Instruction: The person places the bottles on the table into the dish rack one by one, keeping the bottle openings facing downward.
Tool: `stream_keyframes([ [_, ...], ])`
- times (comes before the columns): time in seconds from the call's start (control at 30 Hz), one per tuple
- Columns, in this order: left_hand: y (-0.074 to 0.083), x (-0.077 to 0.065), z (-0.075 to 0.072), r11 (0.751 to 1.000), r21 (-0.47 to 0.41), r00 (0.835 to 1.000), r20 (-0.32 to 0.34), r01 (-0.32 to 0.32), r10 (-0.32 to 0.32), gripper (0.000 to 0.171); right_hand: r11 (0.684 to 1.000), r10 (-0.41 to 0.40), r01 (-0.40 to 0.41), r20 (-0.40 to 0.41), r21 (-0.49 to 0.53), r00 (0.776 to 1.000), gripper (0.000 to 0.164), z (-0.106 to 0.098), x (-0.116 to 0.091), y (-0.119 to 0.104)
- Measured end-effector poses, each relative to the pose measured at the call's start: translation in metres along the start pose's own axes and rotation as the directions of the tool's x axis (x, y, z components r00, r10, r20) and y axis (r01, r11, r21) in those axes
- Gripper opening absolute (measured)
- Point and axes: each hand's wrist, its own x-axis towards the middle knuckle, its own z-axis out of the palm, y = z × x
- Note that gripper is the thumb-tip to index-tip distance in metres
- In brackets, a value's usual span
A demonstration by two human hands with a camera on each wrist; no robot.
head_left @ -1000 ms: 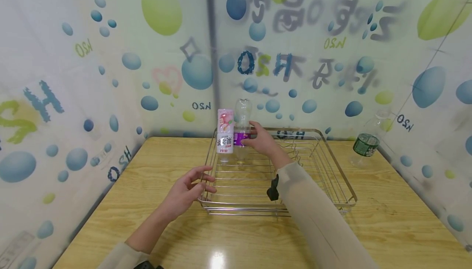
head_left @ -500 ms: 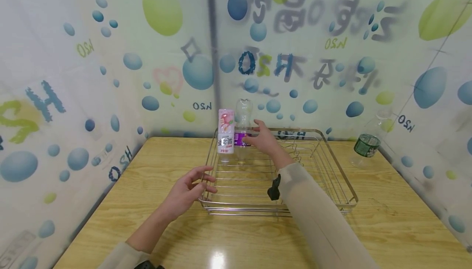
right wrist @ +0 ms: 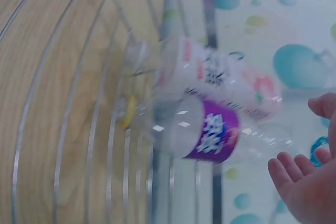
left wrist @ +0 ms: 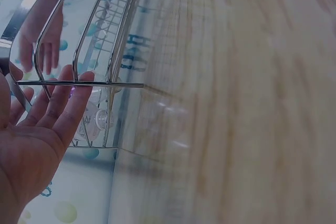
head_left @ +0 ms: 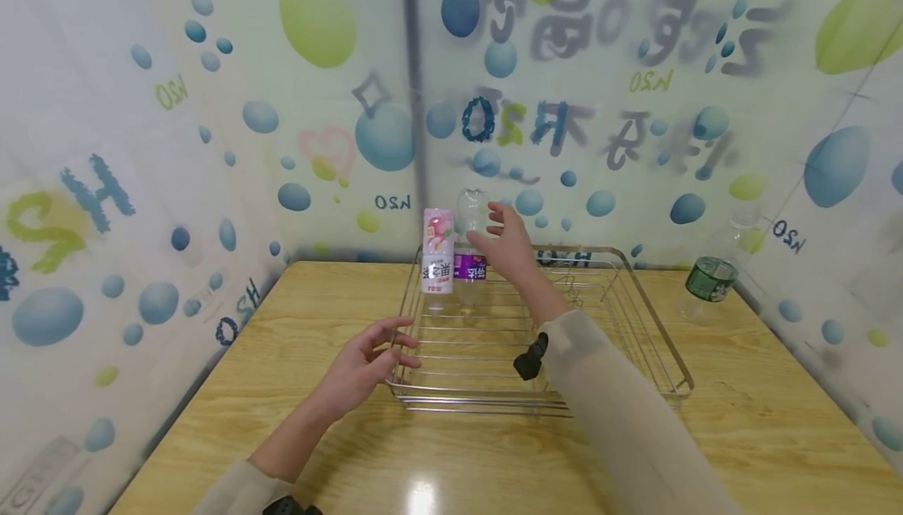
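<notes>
Two plastic bottles stand upside down at the back left of a wire dish rack (head_left: 543, 399). One has a pink and white label (head_left: 437, 252); the other is clear with a purple label (head_left: 469, 266). My right hand (head_left: 513, 247) is beside the upper part of the purple-labelled bottle. In the right wrist view its fingers (right wrist: 287, 174) are apart from that bottle, with nothing between them. At the rack's left front side, my left hand (head_left: 363, 366) rests with loosely extended fingers against the wires. The left wrist view shows these fingers (left wrist: 73, 109) at a rack bar.
A clear bottle with a green label (head_left: 711, 278) stands upright on the wooden table (head_left: 769, 421), right of the rack. Curtain-like walls (head_left: 317, 107) with printed dots enclose the table at the back and both sides.
My right hand has let go of the purple-labelled bottle and risen toward its upper end. The bottle stays in place, and my left hand keeps its position at the rack.
</notes>
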Motion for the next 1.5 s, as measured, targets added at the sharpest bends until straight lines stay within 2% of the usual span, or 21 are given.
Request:
stream_keyframes([
  [0.13,-0.001,0.001,0.002,1.000,-0.011,1.000,0.003,-0.006,0.006,0.051,0.999,-0.038,0.037,0.016,0.022,0.999,0.073,-0.011,-0.008,-0.020],
  [0.3,-0.002,0.001,0.002,1.000,-0.015,1.000,0.005,-0.017,0.017,0.052,0.998,-0.062,0.062,0.045,-0.009,0.997,0.070,-0.031,-0.021,-0.038],
  [0.5,-0.004,0.001,-0.001,0.999,-0.016,0.999,0.013,-0.032,0.033,0.051,0.988,-0.119,0.125,0.068,-0.090,0.991,0.070,-0.066,-0.041,-0.053],
  [0.67,-0.004,0.001,-0.002,1.000,0.007,0.999,0.019,-0.030,0.030,0.052,0.978,-0.099,0.111,0.079,-0.175,0.992,0.072,-0.099,-0.065,-0.054],
  [0.77,-0.004,0.000,-0.003,1.000,0.015,1.000,0.021,-0.014,0.014,0.053,0.970,-0.076,0.089,0.065,-0.227,0.995,0.072,-0.118,-0.077,-0.050],
  [1.0,-0.001,0.000,-0.004,0.999,0.034,1.000,0.027,0.005,-0.006,0.053,0.950,-0.083,0.082,0.011,-0.301,0.997,0.073,-0.163,-0.102,-0.034],
  [1.27,0.004,-0.001,-0.005,0.999,0.047,1.000,0.019,0.016,-0.017,0.051,0.924,-0.066,0.031,-0.080,-0.381,0.995,0.074,-0.215,-0.115,-0.004],
  [1.5,0.003,0.001,-0.006,0.999,0.041,0.999,0.025,0.025,-0.026,0.052,0.883,-0.052,-0.023,-0.145,-0.469,0.988,0.074,-0.256,-0.128,0.027],
])
